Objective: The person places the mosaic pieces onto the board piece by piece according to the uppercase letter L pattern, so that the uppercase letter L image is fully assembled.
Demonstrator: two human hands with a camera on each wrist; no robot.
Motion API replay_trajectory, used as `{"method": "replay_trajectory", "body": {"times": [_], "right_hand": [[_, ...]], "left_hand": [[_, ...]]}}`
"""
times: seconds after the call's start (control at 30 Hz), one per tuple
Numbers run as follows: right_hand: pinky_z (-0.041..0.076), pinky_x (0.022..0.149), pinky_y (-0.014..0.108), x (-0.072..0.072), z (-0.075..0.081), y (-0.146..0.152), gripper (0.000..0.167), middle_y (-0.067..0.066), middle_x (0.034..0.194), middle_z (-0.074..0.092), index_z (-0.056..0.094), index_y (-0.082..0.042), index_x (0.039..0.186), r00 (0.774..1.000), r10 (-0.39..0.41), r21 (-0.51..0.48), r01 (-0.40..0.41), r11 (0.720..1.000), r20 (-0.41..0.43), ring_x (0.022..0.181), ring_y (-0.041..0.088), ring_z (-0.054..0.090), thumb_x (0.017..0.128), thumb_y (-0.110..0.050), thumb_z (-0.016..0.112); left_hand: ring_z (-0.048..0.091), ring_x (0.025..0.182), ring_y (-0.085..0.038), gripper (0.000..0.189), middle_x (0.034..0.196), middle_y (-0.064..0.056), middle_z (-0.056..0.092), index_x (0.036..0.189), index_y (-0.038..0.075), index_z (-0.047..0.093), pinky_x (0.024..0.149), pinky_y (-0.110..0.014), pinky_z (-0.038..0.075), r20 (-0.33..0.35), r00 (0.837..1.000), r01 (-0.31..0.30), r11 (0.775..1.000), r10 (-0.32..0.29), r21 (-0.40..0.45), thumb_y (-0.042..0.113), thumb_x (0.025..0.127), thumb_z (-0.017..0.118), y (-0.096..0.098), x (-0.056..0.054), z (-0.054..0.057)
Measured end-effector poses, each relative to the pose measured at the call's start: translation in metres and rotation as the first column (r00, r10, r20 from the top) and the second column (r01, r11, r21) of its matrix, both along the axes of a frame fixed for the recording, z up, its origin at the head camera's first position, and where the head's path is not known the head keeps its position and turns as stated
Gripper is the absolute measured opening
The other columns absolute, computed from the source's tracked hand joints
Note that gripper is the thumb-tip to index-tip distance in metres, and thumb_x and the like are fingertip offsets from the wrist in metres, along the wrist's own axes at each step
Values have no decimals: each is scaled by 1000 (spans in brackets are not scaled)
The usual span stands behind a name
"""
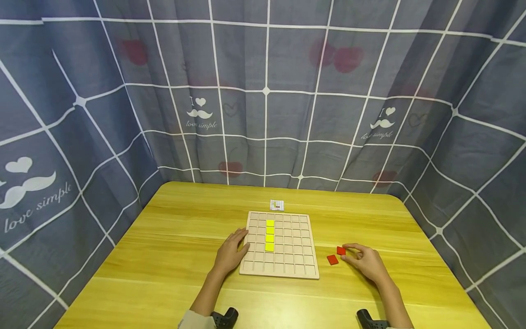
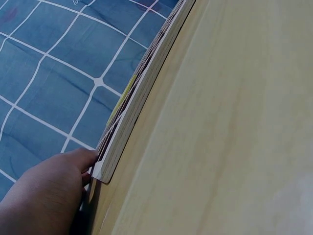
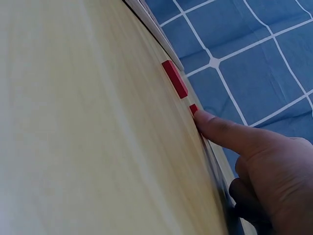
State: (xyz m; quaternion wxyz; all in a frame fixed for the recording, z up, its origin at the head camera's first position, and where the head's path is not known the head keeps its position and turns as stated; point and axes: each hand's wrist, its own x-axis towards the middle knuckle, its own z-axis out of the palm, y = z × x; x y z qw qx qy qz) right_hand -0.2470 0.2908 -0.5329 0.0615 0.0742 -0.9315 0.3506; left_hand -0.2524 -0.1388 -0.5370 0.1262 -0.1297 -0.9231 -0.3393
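A square wooden grid board point(image 1: 292, 267) lies on the table with several yellow tiles point(image 1: 269, 238) in one column. My left hand point(image 1: 231, 251) rests against the board's left edge, fingers loosely extended; in the left wrist view that hand point(image 2: 54, 183) touches the board's near corner. Right of the board lie two red square tiles. My right hand point(image 1: 365, 261) pinches the farther red tile point(image 1: 341, 251) between thumb and forefinger, at table level. The other red tile point(image 1: 332, 260) lies flat just beside it. In the right wrist view the thumb covers most of the pinched tile point(image 3: 193, 108).
A small card point(image 1: 277, 205) printed with a grid lies behind the board. The yellow wood-grain table point(image 1: 164, 256) ends at a grey-blue checked curtain point(image 1: 242, 114) at the back and sides. Black wrist devices point(image 1: 226, 317) show at the bottom.
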Motion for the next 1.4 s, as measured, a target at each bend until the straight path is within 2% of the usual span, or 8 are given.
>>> {"method": "replay_trajectory", "body": {"times": [0.1, 0.23, 0.33, 0.43, 0.63, 1.07, 1.27, 1.4], "right_hand": [[19, 42, 20, -1, -1, 0, 43, -7, 46, 26, 68, -15, 109, 1000, -11, 32, 12, 999, -18, 43, 6, 15, 77, -44, 70], [18, 39, 19, -2, 0, -4, 36, -7, 46, 26, 69, -17, 104, 991, -40, 45, 47, 998, -126, 43, 6, 15, 78, -42, 70], [19, 36, 18, -3, 1, -11, 32, -9, 46, 25, 69, -18, 103, 977, -51, 26, 58, 998, -206, 41, 4, 15, 78, -39, 71], [20, 35, 18, -6, 2, -23, 31, -11, 45, 23, 69, -18, 102, 970, -33, 2, 34, 999, -240, 41, 3, 14, 78, -38, 72], [19, 34, 17, -11, 4, -58, 28, -12, 45, 24, 70, -19, 101, 970, 67, -48, -81, 996, -234, 40, 0, 15, 78, -35, 73], [14, 37, 16, -20, 7, -133, 27, -15, 45, 22, 70, -20, 101, 941, 219, -56, -241, 969, -258, 42, -1, 13, 77, -32, 75], [15, 39, 16, -22, 8, -158, 26, -15, 46, 23, 71, -22, 99, 943, 270, -19, -279, 960, -196, 42, -1, 15, 77, -35, 74], [17, 40, 16, -23, 8, -166, 24, -15, 46, 25, 71, -24, 96, 948, 276, 15, -278, 961, -160, 43, -1, 19, 76, -36, 75]], "left_hand": [[36, 130, -28, 44, 138, -8, 46, 130, 6, 52, 110, -44, 26, -2, 1000, 2, 1000, -2, 4, 24, 90, 60, 0, 0, 0], [36, 130, -28, 44, 137, -9, 46, 130, 6, 53, 110, -43, 27, -3, 1000, 0, 1000, 0, 6, 24, 90, 60, 0, 0, 1], [36, 130, -29, 44, 137, -10, 46, 129, 6, 53, 110, -43, 27, -4, 1000, 0, 1000, 0, 6, 24, 90, 60, 0, 0, 1], [36, 130, -30, 44, 137, -10, 46, 129, 6, 53, 110, -44, 27, -4, 1000, -2, 1000, 2, 6, 24, 90, 60, 0, 0, 1], [37, 130, -27, 44, 137, -8, 47, 129, 7, 53, 110, -42, 27, -7, 1000, -5, 1000, 5, -3, 25, 90, 60, -1, -1, 1], [38, 128, -31, 45, 136, -11, 47, 129, 5, 53, 108, -46, 29, -27, 1000, 1, 1000, -1, 3, 23, 89, 61, -1, 0, 0], [37, 130, -28, 45, 137, -9, 47, 130, 7, 53, 109, -45, 29, -3, 1000, -9, 1000, 9, 4, 25, 90, 60, 0, 0, 0], [37, 130, -28, 45, 137, -9, 47, 130, 6, 53, 109, -43, 27, -16, 1000, -2, 1000, 3, 1, 24, 90, 60, 0, 0, -1]]}}
